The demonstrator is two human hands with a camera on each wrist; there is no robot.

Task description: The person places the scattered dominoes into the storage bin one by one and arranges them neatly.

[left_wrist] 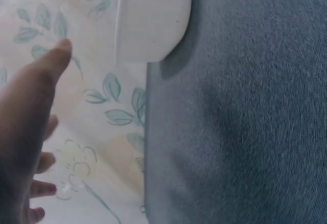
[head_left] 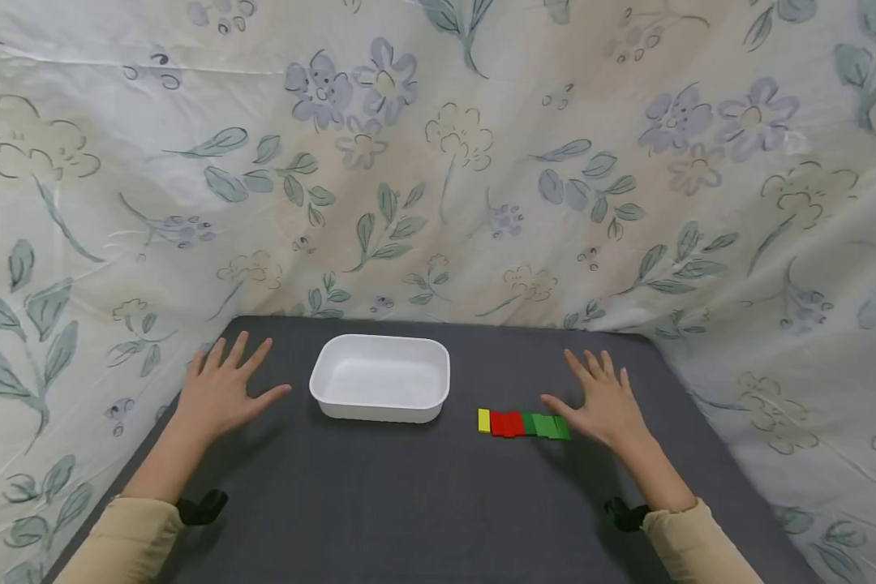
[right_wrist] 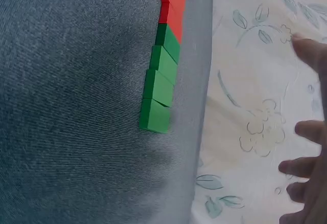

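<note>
A white rectangular tub (head_left: 380,408) with rounded corners stands toward the back of the dark table. To its right lies a row of small flat blocks: a yellow block (head_left: 484,421) at the left end, red blocks (head_left: 507,424) beside it, then several green blocks (head_left: 547,426). My left hand (head_left: 222,393), fingers spread, hovers left of the tub and holds nothing. Over the table just right of the green end, my right hand (head_left: 603,405) is spread too, with nothing in it. In the right wrist view the green blocks (right_wrist: 158,87) sit side by side, slightly uneven.
A dark grey cloth covers the table (head_left: 380,503). Behind and on both sides hangs a pale floral curtain (head_left: 438,178), meeting the table's back edge. Dark bands (head_left: 203,508) circle both wrists at the beige sleeves (head_left: 127,539).
</note>
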